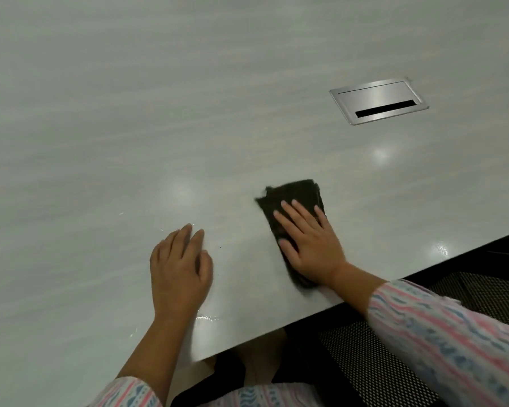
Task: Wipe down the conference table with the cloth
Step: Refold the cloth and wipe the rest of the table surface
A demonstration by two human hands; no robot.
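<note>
The pale grey conference table (130, 127) fills most of the head view. A dark folded cloth (294, 195) lies on it near the front edge. My right hand (309, 242) presses flat on the cloth with straight fingers, covering its near half. My left hand (180, 268) rests palm down on the bare tabletop to the left of the cloth, fingers straight and close together, holding nothing. Small wet streaks shine on the surface near my left wrist.
A brushed metal cable hatch (378, 101) with a black slot is set flush into the table at the back right. The table's front edge (276, 333) runs diagonally at the lower right. A black mesh chair (394, 362) stands below it.
</note>
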